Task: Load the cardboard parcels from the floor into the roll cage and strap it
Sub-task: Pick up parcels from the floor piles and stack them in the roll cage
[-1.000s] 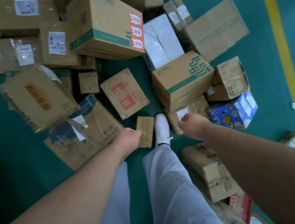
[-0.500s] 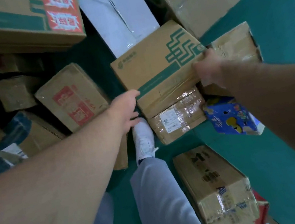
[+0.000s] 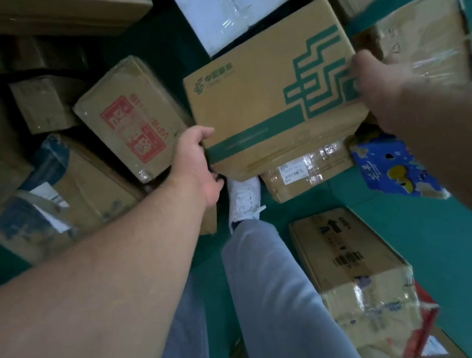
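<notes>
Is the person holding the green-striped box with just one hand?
No, the left hand and right hand grip opposite ends of the box.

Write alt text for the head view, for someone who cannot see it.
The left hand and right hand grip opposite ends of a cardboard box with green print, among parcels scattered on a green floor. A white shoe shows below it.

Tight on the left: the red-stamped parcel (image 3: 130, 121) sat just beside the green-printed box (image 3: 269, 90). White parcel (image 3: 225, 0) crowded behind, film-wrapped parcel (image 3: 425, 44) pressed in on the right. Open green floor (image 3: 461, 281) lay to the right of the blue carton (image 3: 394, 170) and long parcel (image 3: 354, 268).
</notes>
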Demonstrator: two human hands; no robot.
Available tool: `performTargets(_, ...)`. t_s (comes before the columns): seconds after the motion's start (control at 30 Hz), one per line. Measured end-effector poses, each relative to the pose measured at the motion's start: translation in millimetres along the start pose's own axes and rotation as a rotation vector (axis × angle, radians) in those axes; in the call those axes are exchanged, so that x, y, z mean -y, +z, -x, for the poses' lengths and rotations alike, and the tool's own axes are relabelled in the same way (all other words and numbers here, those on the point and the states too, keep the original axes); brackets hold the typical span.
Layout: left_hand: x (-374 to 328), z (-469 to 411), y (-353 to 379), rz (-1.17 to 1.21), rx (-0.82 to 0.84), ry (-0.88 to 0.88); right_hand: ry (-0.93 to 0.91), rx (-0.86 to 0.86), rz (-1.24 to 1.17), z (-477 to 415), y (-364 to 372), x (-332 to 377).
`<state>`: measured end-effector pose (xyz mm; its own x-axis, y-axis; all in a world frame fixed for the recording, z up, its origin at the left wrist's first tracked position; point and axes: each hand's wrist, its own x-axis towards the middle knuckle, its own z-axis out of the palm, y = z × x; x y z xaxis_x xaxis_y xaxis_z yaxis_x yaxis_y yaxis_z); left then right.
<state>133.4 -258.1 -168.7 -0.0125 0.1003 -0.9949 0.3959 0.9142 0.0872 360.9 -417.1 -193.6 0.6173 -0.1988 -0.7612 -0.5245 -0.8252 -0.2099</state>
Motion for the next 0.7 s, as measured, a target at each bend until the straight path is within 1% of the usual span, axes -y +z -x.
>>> performTargets(0.13, 19, 83, -40, -0.008, -0.039, 0.028, 0.031, 0.13, 0.014, 71, -36, -24)
performTargets(0.2, 27, 132, -61, -0.02, -0.059, 0.04, 0.097, 0.211, -0.04, 112, -51, -35)
performTargets(0.27, 36, 174, -86, -0.013, -0.1, 0.056, 0.107, 0.277, -0.046, 154, -68, -40)
performTargets(0.33, 41, 214, -112, 0.019, -0.127, 0.08, 0.111, 0.381, -0.065, 188, -81, -44)
performTargets(0.4, 44, 258, -140, 0.01, -0.107, 0.101, 0.099, 0.494, -0.073, 229, -88, -40)
performTargets(0.47, 51, 296, -171, 0.021, -0.095, 0.119, 0.02, 0.55, -0.03, 278, -90, -26)
performTargets(0.57, 69, 345, -229, 0.086, -0.096, 0.184, -0.121, 0.563, 0.021, 353, -82, -7)
performTargets(0.7, 125, 386, -331, 0.231, -0.089, 0.292, -0.292, 0.616, 0.175, 463, -51, -8)
